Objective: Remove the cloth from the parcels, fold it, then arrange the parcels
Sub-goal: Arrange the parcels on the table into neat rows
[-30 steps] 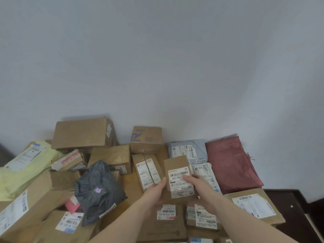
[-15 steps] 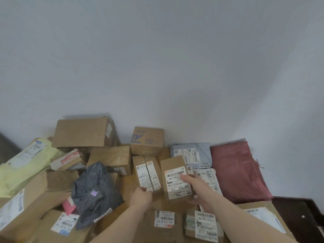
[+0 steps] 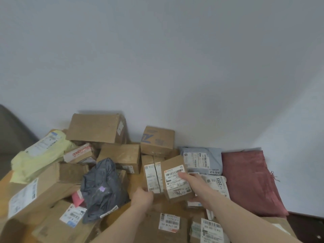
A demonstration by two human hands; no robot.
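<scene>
A folded dark red cloth point(image 3: 249, 179) lies at the right of the parcel pile, against the wall. My right hand point(image 3: 191, 183) grips a small brown box with a white barcode label point(image 3: 173, 186), thumb on the label and fingers along its right side. The box stands beside a taller split-label box point(image 3: 151, 174). My left hand point(image 3: 142, 196), fingers curled, touches the lower edge of that taller box; whether it grips it is unclear.
Several cardboard boxes fill the pile: a big one point(image 3: 98, 128) and a blue-printed one point(image 3: 157, 140) at the back. A grey plastic bag point(image 3: 103, 188), a yellow mailer point(image 3: 37, 155) and a pale blue mailer point(image 3: 203, 159) lie among them. Dark floor point(image 3: 308, 223) shows at right.
My left hand let go of the small box and dropped to the taller box's lower edge. My right hand moved the small box slightly left, against the taller box.
</scene>
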